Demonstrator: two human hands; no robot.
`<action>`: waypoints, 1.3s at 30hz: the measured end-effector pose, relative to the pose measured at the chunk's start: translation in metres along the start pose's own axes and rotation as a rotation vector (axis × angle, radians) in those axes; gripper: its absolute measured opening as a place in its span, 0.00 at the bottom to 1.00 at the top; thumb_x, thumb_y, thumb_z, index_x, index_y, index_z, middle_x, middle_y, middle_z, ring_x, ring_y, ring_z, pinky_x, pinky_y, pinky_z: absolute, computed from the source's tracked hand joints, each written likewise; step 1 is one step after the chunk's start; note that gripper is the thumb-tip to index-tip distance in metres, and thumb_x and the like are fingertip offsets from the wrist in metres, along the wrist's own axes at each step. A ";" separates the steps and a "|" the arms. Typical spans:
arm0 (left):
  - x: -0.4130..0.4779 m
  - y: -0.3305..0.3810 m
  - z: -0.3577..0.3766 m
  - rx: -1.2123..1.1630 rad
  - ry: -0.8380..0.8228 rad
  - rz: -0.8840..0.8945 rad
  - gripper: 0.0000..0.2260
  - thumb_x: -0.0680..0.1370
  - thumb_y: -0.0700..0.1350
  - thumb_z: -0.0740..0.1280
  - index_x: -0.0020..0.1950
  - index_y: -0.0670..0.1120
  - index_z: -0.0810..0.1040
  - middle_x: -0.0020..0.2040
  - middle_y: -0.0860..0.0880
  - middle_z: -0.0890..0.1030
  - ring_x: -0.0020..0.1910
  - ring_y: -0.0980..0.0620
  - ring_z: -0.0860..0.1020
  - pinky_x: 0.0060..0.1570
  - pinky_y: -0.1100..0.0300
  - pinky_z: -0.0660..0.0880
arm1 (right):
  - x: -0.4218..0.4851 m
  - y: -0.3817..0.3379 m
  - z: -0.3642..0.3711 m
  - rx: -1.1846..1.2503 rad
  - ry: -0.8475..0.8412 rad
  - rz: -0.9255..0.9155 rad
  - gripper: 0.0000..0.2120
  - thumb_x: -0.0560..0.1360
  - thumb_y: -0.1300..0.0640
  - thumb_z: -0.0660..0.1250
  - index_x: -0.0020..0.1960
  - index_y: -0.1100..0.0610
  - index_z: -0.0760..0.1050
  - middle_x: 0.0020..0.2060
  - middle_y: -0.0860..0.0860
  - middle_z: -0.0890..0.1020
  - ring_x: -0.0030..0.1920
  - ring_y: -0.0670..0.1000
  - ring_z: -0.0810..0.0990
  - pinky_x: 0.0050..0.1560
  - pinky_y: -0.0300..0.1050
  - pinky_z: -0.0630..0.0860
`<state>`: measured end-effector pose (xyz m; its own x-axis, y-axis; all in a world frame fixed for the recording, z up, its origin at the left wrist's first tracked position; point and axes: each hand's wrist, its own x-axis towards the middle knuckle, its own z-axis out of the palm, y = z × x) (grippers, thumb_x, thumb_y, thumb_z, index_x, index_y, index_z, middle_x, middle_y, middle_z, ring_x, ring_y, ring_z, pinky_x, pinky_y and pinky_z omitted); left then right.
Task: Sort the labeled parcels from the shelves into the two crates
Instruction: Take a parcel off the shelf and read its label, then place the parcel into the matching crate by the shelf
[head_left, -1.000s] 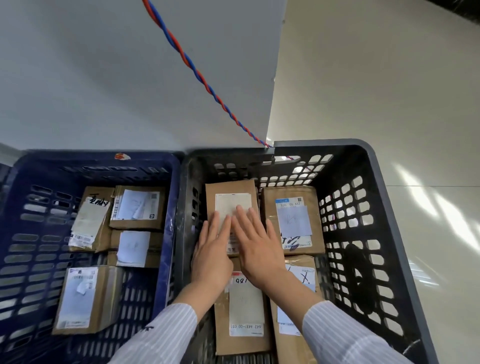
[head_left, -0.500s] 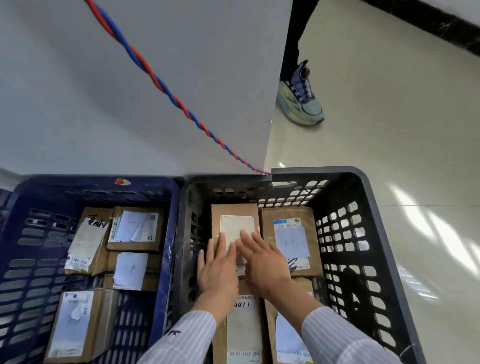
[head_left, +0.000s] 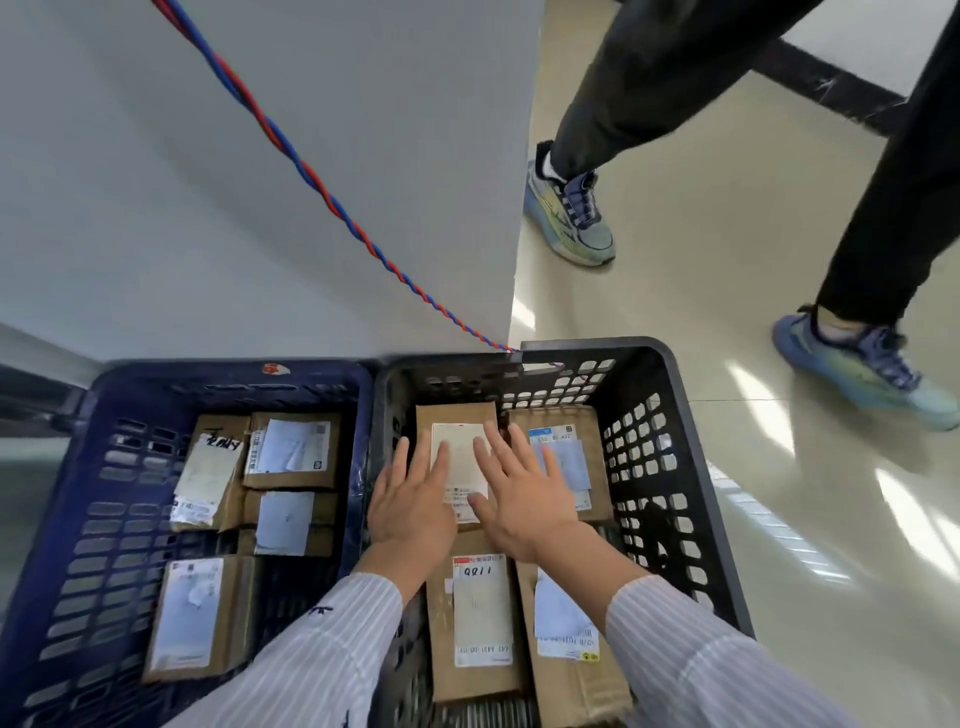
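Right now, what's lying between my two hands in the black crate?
In the head view, only the white label of the brown parcel shows between the left hand and right hand; both lie flat on that parcel in the black crate.

A twisted red-and-blue cord (head_left: 322, 187) slants down across a white panel (head_left: 156, 208). Past the panel's right edge, on a glossy cream floor (head_left: 727, 260), someone in black trousers (head_left: 649, 78) stands with legs apart, wearing blue-green trainers: one (head_left: 571, 213) beside the panel, the other (head_left: 862, 364) further right. A dark skirting strip (head_left: 831, 85) runs along the floor's far edge.
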<state>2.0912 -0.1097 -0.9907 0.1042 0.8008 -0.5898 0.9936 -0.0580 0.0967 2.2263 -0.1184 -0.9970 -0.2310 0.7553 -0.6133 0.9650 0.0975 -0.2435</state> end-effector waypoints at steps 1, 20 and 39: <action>-0.005 -0.002 -0.008 0.017 0.023 0.012 0.29 0.82 0.45 0.53 0.77 0.52 0.39 0.77 0.51 0.36 0.76 0.50 0.36 0.75 0.53 0.42 | -0.007 -0.002 -0.005 0.011 0.026 0.015 0.30 0.82 0.44 0.44 0.77 0.53 0.35 0.75 0.48 0.33 0.75 0.52 0.31 0.74 0.55 0.36; -0.129 0.008 -0.141 0.073 0.355 0.028 0.26 0.83 0.52 0.47 0.76 0.54 0.36 0.77 0.50 0.34 0.75 0.47 0.34 0.71 0.42 0.36 | -0.140 -0.048 -0.141 -0.021 0.540 0.106 0.36 0.71 0.38 0.29 0.77 0.51 0.36 0.74 0.48 0.31 0.74 0.53 0.30 0.73 0.55 0.35; -0.361 0.012 -0.267 0.010 0.737 -0.096 0.26 0.83 0.52 0.46 0.76 0.54 0.36 0.77 0.49 0.34 0.75 0.46 0.34 0.70 0.42 0.35 | -0.364 -0.130 -0.264 -0.153 0.862 -0.074 0.30 0.80 0.43 0.45 0.78 0.52 0.40 0.77 0.51 0.38 0.76 0.54 0.35 0.73 0.55 0.36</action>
<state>2.0543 -0.2400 -0.5627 -0.0353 0.9948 0.0954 0.9976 0.0294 0.0629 2.2182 -0.2346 -0.5435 -0.1794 0.9641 0.1960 0.9716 0.2049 -0.1184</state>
